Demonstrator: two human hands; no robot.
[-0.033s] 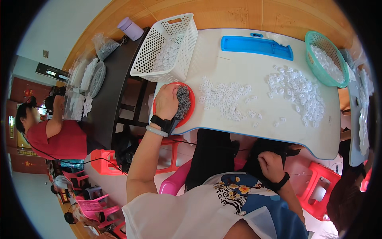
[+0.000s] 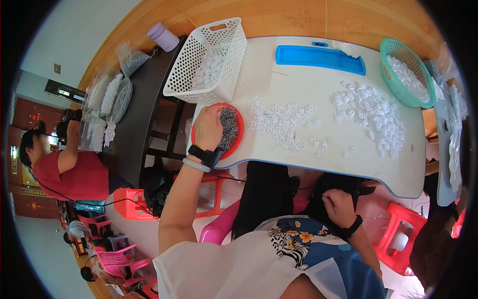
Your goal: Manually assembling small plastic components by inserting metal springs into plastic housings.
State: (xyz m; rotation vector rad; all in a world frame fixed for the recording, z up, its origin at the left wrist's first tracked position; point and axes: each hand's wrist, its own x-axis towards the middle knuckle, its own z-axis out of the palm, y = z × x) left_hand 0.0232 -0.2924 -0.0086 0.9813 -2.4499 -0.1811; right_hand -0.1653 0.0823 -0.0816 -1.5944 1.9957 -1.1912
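My left hand [image 2: 207, 130] is over the left side of a round red bowl [image 2: 239, 135]. Small grey metal pieces, like screws or nails, [image 2: 229, 128] fill the bowl. The fingers curl down at the bowl, closed, and their tips are hidden, so what they hold does not show. Low by my lap, my right hand [image 2: 341, 208] is loosely closed with nothing visible in it. Small white plastic pieces [image 2: 284, 122] lie scattered on the white table [image 2: 298, 164] right of the bowl. A second pile of white pieces [image 2: 371, 114] is farther right.
Behind the bowl stands a white perforated basket [image 2: 231, 65] with white pieces inside. A blue tray [image 2: 318, 60] lies at the table's far side. A green basket [image 2: 406, 92] sits at the right corner. To the left, a person in red [image 2: 74, 174] is at a dark table [image 2: 134, 104].
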